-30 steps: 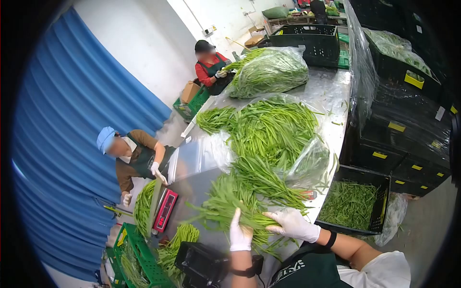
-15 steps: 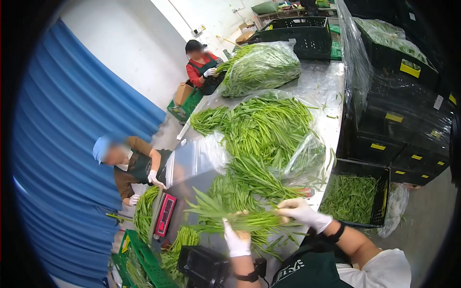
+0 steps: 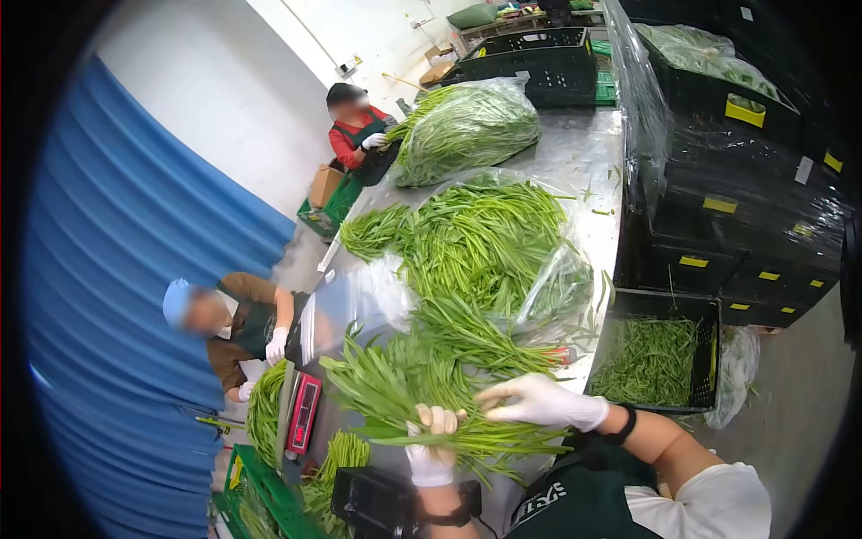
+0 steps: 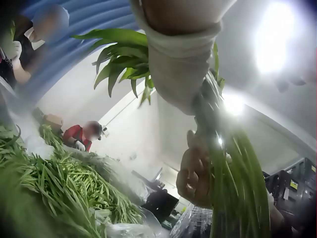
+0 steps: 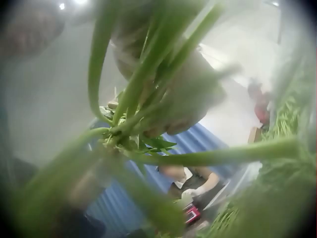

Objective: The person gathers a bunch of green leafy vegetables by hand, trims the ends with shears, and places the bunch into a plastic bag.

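Note:
My gloved left hand [image 3: 433, 454] grips a bunch of water spinach [image 3: 382, 377] around its stems, with fingers curled over the top. The long leaves fan out to the left and the stem ends point right. In the left wrist view the stems [image 4: 240, 173] run past the white glove [image 4: 181, 67]. My gloved right hand [image 3: 543, 402] lies just over the stems, its fingers loosely extended toward the left hand. Blurred stems [image 5: 163, 59] fill the right wrist view and hide much of that hand. Loose water spinach [image 3: 485, 238] is heaped on the metal table [image 3: 579, 144] beyond.
A red scale [image 3: 304, 413] and a black device [image 3: 368, 494] stand at the left. A crate of greens [image 3: 651, 364] sits right of the table, below stacked black crates [image 3: 709, 234]. A bagged bundle [image 3: 471, 130] lies farther back. Two people work along the left side.
The left hand has turned and now grips the bunch with curled fingers. The right hand has shifted left along the stems, its fingers extended. The whole view has shifted slightly.

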Action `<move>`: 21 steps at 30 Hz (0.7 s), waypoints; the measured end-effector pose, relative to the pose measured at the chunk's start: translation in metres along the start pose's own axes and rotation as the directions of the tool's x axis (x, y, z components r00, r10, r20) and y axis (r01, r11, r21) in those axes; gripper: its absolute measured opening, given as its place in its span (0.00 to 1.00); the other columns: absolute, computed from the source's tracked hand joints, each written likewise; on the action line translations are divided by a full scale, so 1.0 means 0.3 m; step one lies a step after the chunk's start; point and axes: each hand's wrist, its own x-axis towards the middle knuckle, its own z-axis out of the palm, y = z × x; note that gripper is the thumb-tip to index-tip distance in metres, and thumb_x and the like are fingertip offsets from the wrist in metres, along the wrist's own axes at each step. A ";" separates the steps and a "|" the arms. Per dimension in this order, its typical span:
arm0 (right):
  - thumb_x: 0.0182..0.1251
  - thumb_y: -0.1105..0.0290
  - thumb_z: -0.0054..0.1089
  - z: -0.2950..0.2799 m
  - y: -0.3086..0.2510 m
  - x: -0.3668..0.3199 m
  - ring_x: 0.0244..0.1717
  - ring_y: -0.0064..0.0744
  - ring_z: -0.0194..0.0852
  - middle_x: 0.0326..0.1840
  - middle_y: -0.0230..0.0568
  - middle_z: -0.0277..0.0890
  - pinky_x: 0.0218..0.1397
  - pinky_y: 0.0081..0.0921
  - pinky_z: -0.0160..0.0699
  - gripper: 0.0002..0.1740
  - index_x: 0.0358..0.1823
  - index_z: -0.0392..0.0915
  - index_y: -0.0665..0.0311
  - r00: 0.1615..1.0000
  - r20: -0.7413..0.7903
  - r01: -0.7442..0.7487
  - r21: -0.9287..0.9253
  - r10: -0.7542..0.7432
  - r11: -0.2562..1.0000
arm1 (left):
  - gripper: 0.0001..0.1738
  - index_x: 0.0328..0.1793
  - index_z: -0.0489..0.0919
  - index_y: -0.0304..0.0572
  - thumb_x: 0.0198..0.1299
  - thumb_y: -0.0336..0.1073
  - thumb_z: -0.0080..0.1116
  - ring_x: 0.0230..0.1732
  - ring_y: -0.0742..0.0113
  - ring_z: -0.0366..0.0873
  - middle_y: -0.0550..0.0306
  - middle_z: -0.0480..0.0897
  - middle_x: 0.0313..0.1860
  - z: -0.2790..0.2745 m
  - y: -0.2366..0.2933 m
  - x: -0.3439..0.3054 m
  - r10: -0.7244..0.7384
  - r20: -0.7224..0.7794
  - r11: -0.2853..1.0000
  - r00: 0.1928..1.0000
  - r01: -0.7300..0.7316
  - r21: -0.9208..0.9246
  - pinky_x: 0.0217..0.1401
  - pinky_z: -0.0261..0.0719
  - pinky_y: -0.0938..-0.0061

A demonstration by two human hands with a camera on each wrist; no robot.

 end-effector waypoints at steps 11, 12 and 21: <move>0.56 0.65 0.62 -0.276 0.207 -0.160 0.25 0.32 0.75 0.24 0.37 0.78 0.31 0.24 0.73 0.09 0.34 0.83 0.62 0.909 -0.410 -0.288 -0.738 -0.067 0.610 | 0.10 0.37 0.68 0.43 0.66 0.41 0.48 0.24 0.71 0.61 0.64 0.60 0.19 -0.114 0.078 -0.017 0.049 -0.157 0.819 0.986 -0.130 -0.559 0.52 0.68 0.65; 0.53 0.66 0.63 -0.291 0.160 -0.165 0.29 0.37 0.76 0.27 0.38 0.78 0.35 0.28 0.74 0.09 0.35 0.83 0.61 0.869 -0.433 -0.267 -0.819 -0.241 0.508 | 0.10 0.37 0.69 0.42 0.66 0.41 0.48 0.26 0.71 0.62 0.64 0.60 0.20 -0.125 0.074 -0.011 0.047 -0.114 0.815 0.992 -0.104 -0.569 0.53 0.68 0.66; 0.52 0.57 0.65 0.052 -0.046 -0.006 0.40 0.36 0.75 0.37 0.36 0.77 0.44 0.31 0.72 0.18 0.42 0.80 0.57 0.843 -0.232 0.282 -0.577 -0.485 0.767 | 0.11 0.39 0.69 0.45 0.66 0.43 0.49 0.31 0.70 0.67 0.66 0.63 0.23 -0.035 -0.009 0.015 0.024 -0.204 0.976 0.979 -0.067 -0.208 0.59 0.68 0.64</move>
